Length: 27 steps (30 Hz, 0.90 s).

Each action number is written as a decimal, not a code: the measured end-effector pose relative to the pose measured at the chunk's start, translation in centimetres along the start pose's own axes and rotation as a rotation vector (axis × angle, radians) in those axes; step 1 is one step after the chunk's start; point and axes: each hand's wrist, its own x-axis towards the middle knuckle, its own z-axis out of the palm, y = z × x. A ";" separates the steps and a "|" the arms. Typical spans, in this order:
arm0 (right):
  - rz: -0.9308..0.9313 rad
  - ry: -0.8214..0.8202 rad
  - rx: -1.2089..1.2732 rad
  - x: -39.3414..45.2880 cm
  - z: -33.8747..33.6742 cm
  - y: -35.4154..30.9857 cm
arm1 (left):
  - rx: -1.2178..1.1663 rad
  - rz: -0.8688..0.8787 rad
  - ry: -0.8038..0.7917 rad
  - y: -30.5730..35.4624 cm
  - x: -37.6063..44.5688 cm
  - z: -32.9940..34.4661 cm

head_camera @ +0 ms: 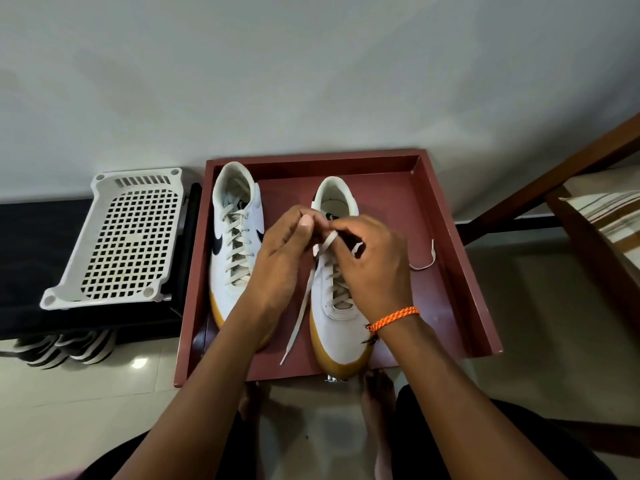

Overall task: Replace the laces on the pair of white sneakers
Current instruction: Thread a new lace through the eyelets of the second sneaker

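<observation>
Two white sneakers with tan soles stand side by side on a dark red tray (446,244), toes toward me. The left sneaker (232,244) is fully laced. Over the upper eyelets of the right sneaker (337,327) both my hands meet. My left hand (284,258) pinches the white lace (304,306) near its top; one end of that lace trails down past the toe. My right hand (375,265), with an orange cord at the wrist, pinches the lace's other strand, whose end lies on the tray at the right (424,261).
A white perforated plastic rack (128,237) lies on a black bench to the left, with striped shoes (65,348) under it. A wooden chair frame (568,188) stands at the right. A pale wall is behind the tray. My bare feet are below the tray's front edge.
</observation>
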 end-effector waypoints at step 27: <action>0.289 -0.149 0.347 1.8 -1.7 1.1 | 0.242 0.230 -0.009 -0.6 2.0 2.0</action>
